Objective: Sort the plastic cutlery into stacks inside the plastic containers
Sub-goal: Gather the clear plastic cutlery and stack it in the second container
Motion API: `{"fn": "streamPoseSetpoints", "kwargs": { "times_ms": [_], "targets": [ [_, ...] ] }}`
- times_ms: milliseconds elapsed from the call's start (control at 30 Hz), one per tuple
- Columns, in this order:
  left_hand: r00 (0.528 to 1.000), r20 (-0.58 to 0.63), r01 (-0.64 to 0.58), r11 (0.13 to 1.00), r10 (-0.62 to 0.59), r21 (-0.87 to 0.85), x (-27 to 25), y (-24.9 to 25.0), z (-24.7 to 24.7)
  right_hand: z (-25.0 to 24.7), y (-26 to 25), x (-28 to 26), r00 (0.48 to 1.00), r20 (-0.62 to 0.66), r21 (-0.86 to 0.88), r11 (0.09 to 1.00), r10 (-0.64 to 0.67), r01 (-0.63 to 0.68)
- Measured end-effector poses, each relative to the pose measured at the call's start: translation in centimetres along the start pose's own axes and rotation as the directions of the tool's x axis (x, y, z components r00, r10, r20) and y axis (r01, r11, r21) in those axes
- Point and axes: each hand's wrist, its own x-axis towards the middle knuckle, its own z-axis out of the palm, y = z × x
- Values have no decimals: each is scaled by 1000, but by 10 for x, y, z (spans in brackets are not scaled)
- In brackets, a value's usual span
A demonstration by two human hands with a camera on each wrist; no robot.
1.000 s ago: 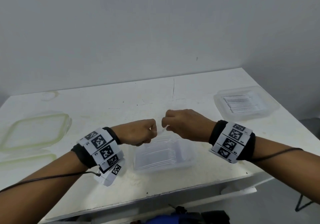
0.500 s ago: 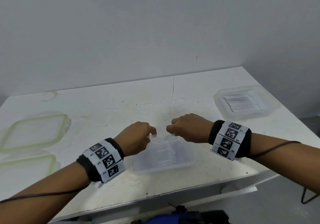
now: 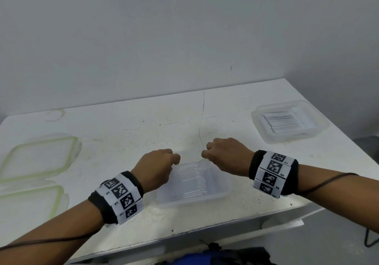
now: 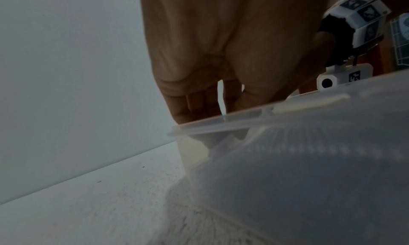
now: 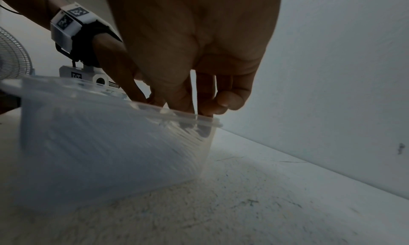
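A clear plastic container (image 3: pixel 222 195) stands near the table's front edge with a stack of transparent cutlery (image 3: pixel 190 182) inside. Both hands hover over its far rim, fingers curled downward. My left hand (image 3: pixel 174 160) reaches in at the rim (image 4: pixel 243 119), with its fingers (image 4: pixel 194 105) bunched together. My right hand (image 3: pixel 205 155) pinches thumb against fingers (image 5: pixel 208 107) just above the rim (image 5: pixel 177 116). A thin transparent cutlery piece seems to span between the two hands, but it is hard to make out. A second container (image 3: pixel 264 139) at the back right holds stacked white cutlery (image 3: pixel 287 122).
Two green-rimmed clear lids (image 3: pixel 39 158) (image 3: pixel 30 201) lie at the table's left side. The white table (image 3: pixel 123 133) ends against a grey wall behind and drops off at the front and right. A fan (image 5: pixel 13 56) shows beyond the left arm.
Both hands have come down from above the near container to its far rim and moved slightly apart. The left forearm has shifted forward.
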Motion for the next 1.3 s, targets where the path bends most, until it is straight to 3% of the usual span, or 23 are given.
{"fn": "streamPoseSetpoints", "kwargs": {
  "times_ms": [267, 567, 733, 1033, 1300],
  "targets": [
    [992, -115, 35, 989, -51, -141, -7, 0, 0, 1, 4, -2, 992, -124, 64, 998, 34, -26],
    [980, -193, 57, 998, -48, 40, -8, 2, 2, 9, -6, 1, 969, -246, -18, 1000, 8, -12],
    [997, -67, 28, 999, -30, -40, -9, 3, 3, 11, -8, 3, 970, -242, -18, 1000, 15, -20],
    [997, 81, 24, 960, -2, -278, -1, 7, 0, 2, 0, 0, 996, -52, 76, 995, -68, 72],
    [993, 110, 72, 954, -42, -290, 6, 15, 0, -5, 20, -9, 986, -150, 145, 985, -76, 98]
  ]
}}
